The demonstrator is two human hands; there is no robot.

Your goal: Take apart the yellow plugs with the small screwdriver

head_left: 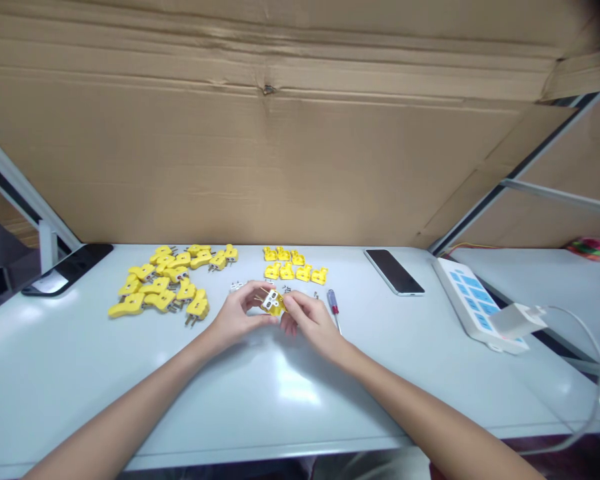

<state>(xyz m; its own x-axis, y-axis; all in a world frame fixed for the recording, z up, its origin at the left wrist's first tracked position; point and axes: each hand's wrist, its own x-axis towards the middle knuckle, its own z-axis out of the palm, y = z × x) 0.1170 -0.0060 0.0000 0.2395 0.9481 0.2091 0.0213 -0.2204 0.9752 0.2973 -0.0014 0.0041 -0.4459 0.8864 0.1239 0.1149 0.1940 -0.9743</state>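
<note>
Above the middle of the table, my left hand (243,312) and my right hand (313,320) hold one open yellow plug (273,303) between them. A white insert and metal prongs show in its yellow half shell; the prongs point toward my left fingers. My left thumb and fingers close around the prong side, while my right thumb and fingers pinch the other end. Just behind the hands lie small screws (286,289) and white plastic pieces (237,286), partly hidden by my left hand. Beside my right hand rests a screwdriver (333,303) with a purplish, clear handle.
Several assembled yellow plugs (155,285) are heaped at the left. Yellow half shells (287,271) stand in rows at the back. A phone (394,272), a power strip (473,300) with a white charger (517,320), and a dark glossy device (73,267) lie outward. Cardboard (240,167) walls the back.
</note>
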